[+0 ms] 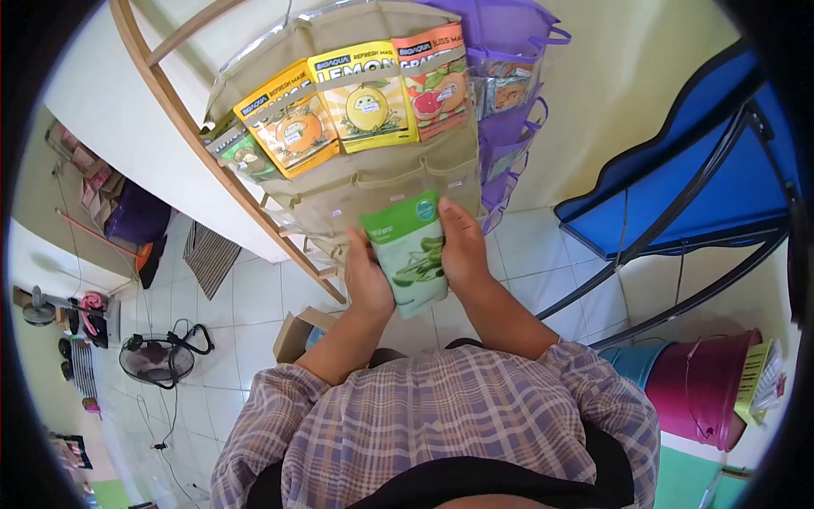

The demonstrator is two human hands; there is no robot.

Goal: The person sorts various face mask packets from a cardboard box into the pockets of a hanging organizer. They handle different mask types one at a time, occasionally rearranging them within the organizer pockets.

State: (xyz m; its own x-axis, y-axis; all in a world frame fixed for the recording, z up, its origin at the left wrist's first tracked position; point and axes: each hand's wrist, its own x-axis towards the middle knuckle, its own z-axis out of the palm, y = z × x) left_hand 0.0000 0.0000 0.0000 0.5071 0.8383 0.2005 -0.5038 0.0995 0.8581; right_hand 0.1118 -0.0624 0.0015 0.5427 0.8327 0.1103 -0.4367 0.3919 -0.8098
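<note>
Between my two hands is a green and white face mask packet (409, 254) with leaves printed on it. My left hand (370, 276) grips its left edge, and my right hand (463, 246) grips its right edge. Just beyond hangs a beige pocket organizer (339, 197). Its upper pockets hold an orange mask packet (292, 127), a yellow lemon packet (365, 102), a red grapefruit packet (431, 85) and, at the left, a partly hidden green packet (246, 159). The row of pockets behind my hands looks flat.
A purple hanging organizer (509, 127) with small packets hangs at the right. The wooden frame (191, 127) runs down the left. An open cardboard box (292, 335) and a fan (157, 358) stand on the tiled floor. Blue metal-framed furniture (670, 161) and a magenta bucket (699, 390) are at right.
</note>
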